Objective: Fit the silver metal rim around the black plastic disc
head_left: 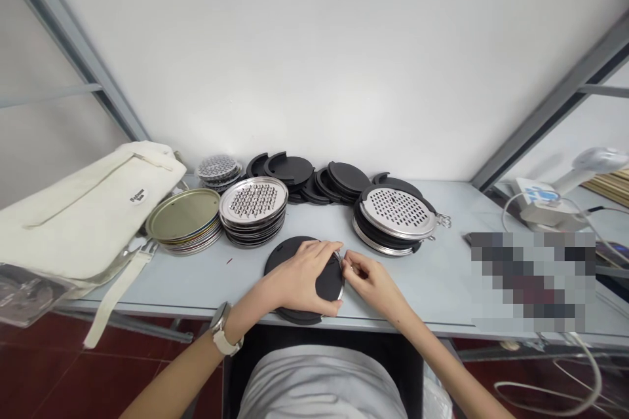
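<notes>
A black round plate (291,250) with a metal rim showing at its right edge lies near the front of the table. My left hand (301,275) spreads over it from above, fingers at the far right edge and thumb at the near right edge, gripping it. At the plate's right edge my right hand (367,280) is closed in a pinch. A small shiny metal piece (340,255) shows at its fingertips; its exact shape is mostly hidden. To the right stands a stack of black holders with a perforated metal grater disc (397,212) on top and wire clasps (443,220) sticking out.
Left of the hands are a stack of metal grater discs (253,201) and a stack of coloured round plates (183,215). More black holders (293,170) and fine grater discs (218,169) line the wall. A cream bag (88,209) lies far left; a white device (540,203) stands right.
</notes>
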Available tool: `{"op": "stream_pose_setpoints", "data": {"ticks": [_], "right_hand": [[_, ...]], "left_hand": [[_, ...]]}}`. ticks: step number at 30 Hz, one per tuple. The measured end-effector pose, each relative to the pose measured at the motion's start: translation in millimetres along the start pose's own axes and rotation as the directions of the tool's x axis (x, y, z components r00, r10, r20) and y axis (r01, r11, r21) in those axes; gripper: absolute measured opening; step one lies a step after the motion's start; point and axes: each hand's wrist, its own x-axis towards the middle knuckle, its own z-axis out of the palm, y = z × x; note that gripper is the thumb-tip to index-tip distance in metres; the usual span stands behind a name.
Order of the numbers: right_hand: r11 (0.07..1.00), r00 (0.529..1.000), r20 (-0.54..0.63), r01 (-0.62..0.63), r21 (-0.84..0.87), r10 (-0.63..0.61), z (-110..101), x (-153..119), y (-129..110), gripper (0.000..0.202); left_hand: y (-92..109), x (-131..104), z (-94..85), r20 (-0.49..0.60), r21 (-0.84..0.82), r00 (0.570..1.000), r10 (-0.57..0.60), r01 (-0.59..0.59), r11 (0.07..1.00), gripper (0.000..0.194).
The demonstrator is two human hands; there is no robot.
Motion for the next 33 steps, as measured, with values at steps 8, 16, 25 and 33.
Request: {"op": "stream_pose_setpoints", "data": {"ticks": [8, 16, 25, 33], "right_hand": [[1.0, 1.0, -0.013, 0.012, -0.001, -0.012, -1, -1, -2, 0.027], [0.999, 0.998, -0.057, 0.027, 0.032, -0.026, -1, 0, -3, 0.023], [0.999, 0.998, -0.054, 0.031, 0.029, -0.03, -2, 0, 0, 0.022], [0.998, 0.998, -0.032, 0.05, -0.03, -0.051, -2, -1, -2, 0.028]], "left_hand": [[-10, 0, 3.8, -0.075, 0.071, 0.996, -0.053, 0.058, 0.996, 0.07], [-5, -2, -0.3, -0.027, 0.043, 0.999, -0.034, 0.035, 0.998, 0.08], [-1, -7, -5.8, 0.047, 0.017, 0.999, -0.005, 0.005, 1.0, 0.072], [-2, -6, -4.3, 0.036, 0.027, 0.999, -0.001, 0.0, 1.0, 0.053]]}}
